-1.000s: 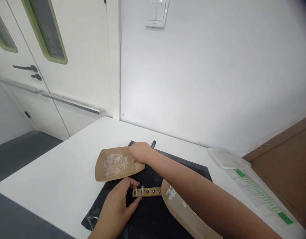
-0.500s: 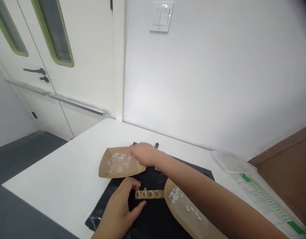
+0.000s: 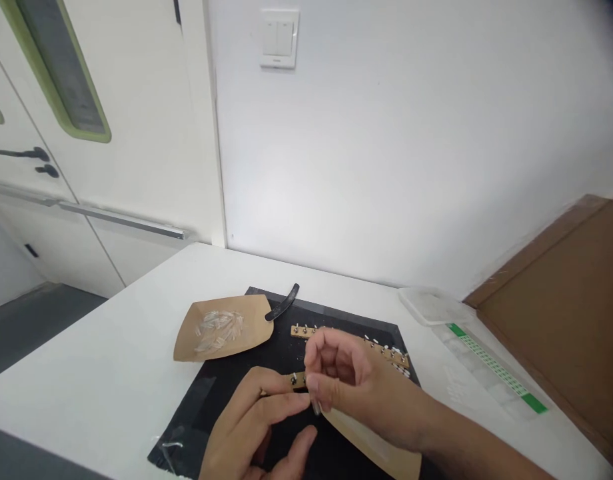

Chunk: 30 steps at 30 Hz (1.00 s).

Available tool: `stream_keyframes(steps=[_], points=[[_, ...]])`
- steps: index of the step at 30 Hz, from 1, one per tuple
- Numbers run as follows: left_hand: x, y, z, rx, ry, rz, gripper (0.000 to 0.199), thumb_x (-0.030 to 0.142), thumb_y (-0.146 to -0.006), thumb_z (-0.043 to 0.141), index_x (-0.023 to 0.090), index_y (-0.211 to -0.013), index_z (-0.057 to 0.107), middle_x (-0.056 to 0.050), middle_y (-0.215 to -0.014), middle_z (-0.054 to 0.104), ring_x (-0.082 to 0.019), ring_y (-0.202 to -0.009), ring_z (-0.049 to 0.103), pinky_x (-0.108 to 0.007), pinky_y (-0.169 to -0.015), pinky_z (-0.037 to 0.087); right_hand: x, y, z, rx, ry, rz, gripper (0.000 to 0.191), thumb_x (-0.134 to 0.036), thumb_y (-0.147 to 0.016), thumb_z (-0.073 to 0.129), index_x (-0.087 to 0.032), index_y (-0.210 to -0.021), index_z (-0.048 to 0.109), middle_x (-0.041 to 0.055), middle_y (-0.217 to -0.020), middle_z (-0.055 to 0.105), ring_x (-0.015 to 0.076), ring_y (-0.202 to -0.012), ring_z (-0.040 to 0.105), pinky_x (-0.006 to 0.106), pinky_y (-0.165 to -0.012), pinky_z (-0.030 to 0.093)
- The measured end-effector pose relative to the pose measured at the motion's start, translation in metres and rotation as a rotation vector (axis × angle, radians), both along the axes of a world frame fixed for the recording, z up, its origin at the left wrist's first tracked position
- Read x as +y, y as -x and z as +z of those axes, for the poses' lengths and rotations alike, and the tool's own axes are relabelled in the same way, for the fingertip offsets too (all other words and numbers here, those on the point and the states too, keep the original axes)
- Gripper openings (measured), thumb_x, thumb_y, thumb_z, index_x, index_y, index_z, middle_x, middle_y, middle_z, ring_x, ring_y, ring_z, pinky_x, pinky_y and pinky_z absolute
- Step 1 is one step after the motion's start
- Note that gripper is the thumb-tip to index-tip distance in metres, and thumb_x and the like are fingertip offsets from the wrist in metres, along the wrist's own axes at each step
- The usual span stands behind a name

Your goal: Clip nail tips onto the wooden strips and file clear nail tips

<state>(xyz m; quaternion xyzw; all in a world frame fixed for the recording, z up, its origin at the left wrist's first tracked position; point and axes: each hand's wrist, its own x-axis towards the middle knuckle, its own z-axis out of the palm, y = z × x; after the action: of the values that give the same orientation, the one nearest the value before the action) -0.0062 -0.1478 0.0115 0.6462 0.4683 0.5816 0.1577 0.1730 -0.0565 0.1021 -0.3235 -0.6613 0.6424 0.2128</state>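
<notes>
My right hand [image 3: 346, 383] is closed in a pinch, with a small clear tube [image 3: 316, 405] sticking down from between thumb and fingertips. Close beside it, my left hand [image 3: 261, 420] has thumb and forefinger spread apart, its forefinger tip at the tube. A narrow tan strip [image 3: 297, 381] with small metal fittings lies behind the left fingers; the right hand hides much of it. To the left sits a brown paper tray [image 3: 258, 322] with a heap of clear tubes [image 3: 219, 329]. Another brown paper tray [image 3: 386, 453] is partly under my right forearm, its contents hidden.
A black mat [image 3: 191, 413] covers part of the white table [image 3: 106, 373]. Farther back lie more tan strips [image 3: 396, 357] bearing small white pieces. A curved black tool [image 3: 285, 303] rests against the left tray. A clear plastic box [image 3: 431, 307] stands at the right by the wall.
My right hand has come back from the left tray toward the near strip and now pinches a clear tube. The view has turned right, and the back strips have come into sight.
</notes>
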Motion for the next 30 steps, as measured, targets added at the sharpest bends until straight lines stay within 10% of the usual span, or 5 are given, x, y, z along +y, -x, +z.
stream_keyframes(steps=[5,13,25,28,30], points=[[0.008,-0.007,0.015,0.034,0.003,-0.245,0.027,0.023,-0.093,0.079,0.035,-0.116,0.080,-0.007,-0.097,0.078,-0.023,-0.080,0.075,-0.026,-0.049,0.059,-0.028,-0.028,-0.012,0.162,0.143,-0.049,0.043,-0.053,-0.084,0.088,-0.024,-0.096,0.058,-0.0025,-0.083,0.063,0.0122,-0.070,0.057,0.027,-0.068,0.048],[0.007,-0.022,0.024,0.040,0.186,-0.263,0.012,0.035,-0.101,0.071,0.031,-0.102,0.082,-0.006,-0.092,0.080,-0.023,-0.077,0.079,-0.034,-0.063,0.069,-0.044,-0.052,-0.024,0.150,0.008,-0.222,0.031,-0.053,-0.096,0.076,-0.024,-0.103,0.070,0.0013,-0.084,0.070,0.0172,-0.079,0.069,0.035,-0.080,0.056],[0.071,-0.021,0.036,0.368,-0.355,-0.380,0.009,0.015,-0.100,0.073,0.018,-0.092,0.071,-0.004,-0.089,0.078,-0.013,-0.072,0.073,-0.019,-0.063,0.057,-0.010,-0.072,-0.040,0.021,-0.437,-0.272,0.011,-0.039,-0.094,0.082,-0.029,-0.088,0.081,-0.0008,-0.087,0.080,0.0184,-0.081,0.073,0.030,-0.074,0.055],[0.104,-0.007,0.040,0.466,-0.206,-0.476,0.023,0.039,-0.097,0.079,0.020,-0.089,0.070,-0.002,-0.091,0.080,-0.015,-0.079,0.075,-0.022,-0.070,0.058,0.002,-0.081,-0.047,-0.110,-0.707,-0.350,0.019,-0.032,-0.102,0.072,-0.026,-0.084,0.077,0.0002,-0.081,0.073,0.0174,-0.076,0.067,0.030,-0.070,0.050],[0.129,0.006,0.041,0.690,0.096,-0.256,0.038,0.058,-0.092,0.078,0.022,-0.100,0.072,-0.002,-0.092,0.078,-0.016,-0.074,0.071,-0.025,-0.065,0.056,0.008,-0.088,-0.052,-0.182,-0.832,-0.451,0.021,-0.030,-0.104,0.066,-0.024,-0.085,0.074,0.0014,-0.080,0.069,0.0181,-0.075,0.065,0.031,-0.068,0.048]])
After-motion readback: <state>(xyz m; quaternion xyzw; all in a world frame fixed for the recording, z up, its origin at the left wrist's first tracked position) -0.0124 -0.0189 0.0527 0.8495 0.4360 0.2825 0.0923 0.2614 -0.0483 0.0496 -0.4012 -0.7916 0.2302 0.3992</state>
